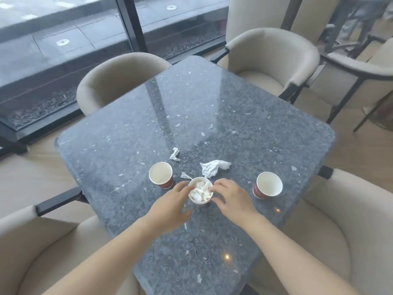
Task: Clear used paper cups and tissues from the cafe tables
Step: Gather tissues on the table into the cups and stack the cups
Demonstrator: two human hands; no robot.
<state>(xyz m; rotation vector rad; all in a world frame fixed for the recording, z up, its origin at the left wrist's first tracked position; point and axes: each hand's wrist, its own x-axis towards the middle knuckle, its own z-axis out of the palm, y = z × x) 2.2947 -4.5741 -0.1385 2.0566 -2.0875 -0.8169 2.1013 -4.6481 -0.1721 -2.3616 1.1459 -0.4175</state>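
Observation:
Three red paper cups with white insides stand on the dark speckled table. The middle cup is stuffed with crumpled white tissue. My left hand curls against its left side and my right hand touches its right rim, fingers at the tissue inside. An empty cup stands to the left and another empty cup to the right. A large crumpled tissue lies just beyond the middle cup, a small scrap beside it, and a twisted tissue farther back.
Beige armchairs surround the table: one at the far left, one at the far right, one at the near left, one at the near right. A glass window wall runs behind.

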